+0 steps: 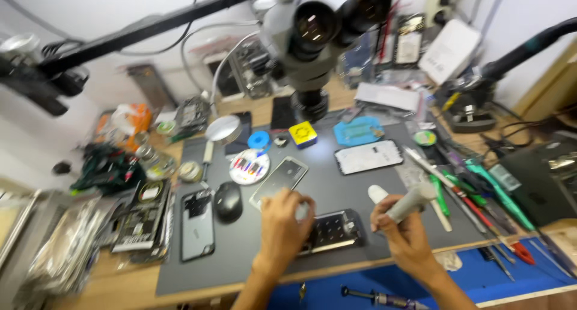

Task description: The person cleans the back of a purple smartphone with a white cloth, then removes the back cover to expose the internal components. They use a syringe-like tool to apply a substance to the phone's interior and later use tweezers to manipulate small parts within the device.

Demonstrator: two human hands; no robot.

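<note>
Left hand [282, 223] is pressing down, fingers curled, on a phone [332, 230] lying in the middle of the grey mat [336, 184] on the surface. Right hand [404, 232] is gripping a white handheld tool [404, 203], fist closed around it. Phone's prob thin, stiff, fragile w/ glass, so I'd hold it by the edges.

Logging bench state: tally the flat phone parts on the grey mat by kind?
Phone under the left hand, camera end showing: 1
Glass back panel: 1
White-faced screen panel: 1
Clear phone case: 1
Blue repair pad: 1
Total: 5
</note>
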